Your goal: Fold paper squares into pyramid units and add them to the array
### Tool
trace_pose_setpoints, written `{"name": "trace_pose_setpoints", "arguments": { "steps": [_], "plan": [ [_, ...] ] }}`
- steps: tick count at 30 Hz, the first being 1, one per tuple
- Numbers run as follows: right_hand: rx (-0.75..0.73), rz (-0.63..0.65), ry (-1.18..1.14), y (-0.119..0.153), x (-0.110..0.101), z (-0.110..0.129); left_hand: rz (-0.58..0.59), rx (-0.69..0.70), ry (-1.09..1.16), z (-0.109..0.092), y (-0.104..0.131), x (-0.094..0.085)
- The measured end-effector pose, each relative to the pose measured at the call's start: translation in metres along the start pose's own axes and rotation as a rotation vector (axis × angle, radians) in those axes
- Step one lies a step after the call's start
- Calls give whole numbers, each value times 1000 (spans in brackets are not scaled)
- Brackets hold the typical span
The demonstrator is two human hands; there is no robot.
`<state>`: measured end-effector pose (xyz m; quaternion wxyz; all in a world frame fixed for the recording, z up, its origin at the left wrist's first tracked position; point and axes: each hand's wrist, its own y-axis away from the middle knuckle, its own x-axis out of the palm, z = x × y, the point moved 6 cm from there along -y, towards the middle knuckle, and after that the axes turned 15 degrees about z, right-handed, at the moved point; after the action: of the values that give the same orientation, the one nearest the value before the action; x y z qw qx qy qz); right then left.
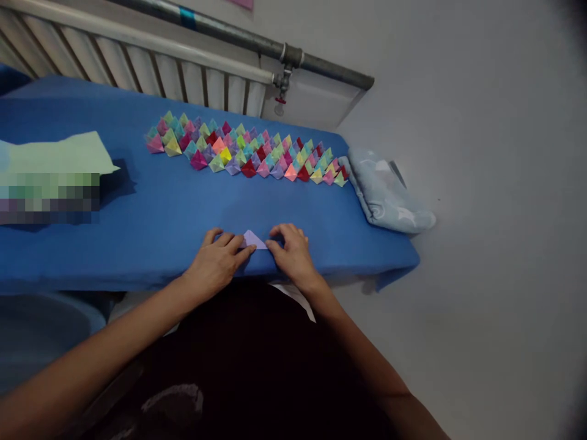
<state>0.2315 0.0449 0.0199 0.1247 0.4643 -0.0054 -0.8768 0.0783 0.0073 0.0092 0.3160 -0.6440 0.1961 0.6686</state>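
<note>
A small lilac paper (253,240), folded to a triangle, lies near the front edge of the blue-covered table. My left hand (217,260) presses its left side down, thumb along the lower edge and fingers bent over the left corner. At the right corner, my right hand (293,252) pinches the paper between thumb and curled forefinger. The paper's left end is hidden under my left fingers. Beyond both hands, several rows of folded paper pieces (249,168) in pink, red, yellow, green, blue and purple stand close together.
A pale green paper sheet or bag (59,153), partly blurred out, is at the left of the blue cloth (169,201). A folded grey-blue blanket (389,189) lies at the right end. Behind the table are a white radiator (137,61) and a pipe with a valve (284,79).
</note>
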Motion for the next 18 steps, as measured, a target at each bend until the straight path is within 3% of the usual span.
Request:
{"name": "trace_pose_setpoints", "arguments": {
  "steps": [7,13,16,18],
  "plan": [
    [-54,62,24,-5,17,4,25,-16,-3,1,0,1],
    [-55,7,53,1,10,5,64,-33,42,1,0,1],
    [-177,-52,-83,0,6,19,47,-30,59,1,0,1],
    [-246,-2,-204,-4,12,25,36,-29,66,2,1,1]
  ]
}}
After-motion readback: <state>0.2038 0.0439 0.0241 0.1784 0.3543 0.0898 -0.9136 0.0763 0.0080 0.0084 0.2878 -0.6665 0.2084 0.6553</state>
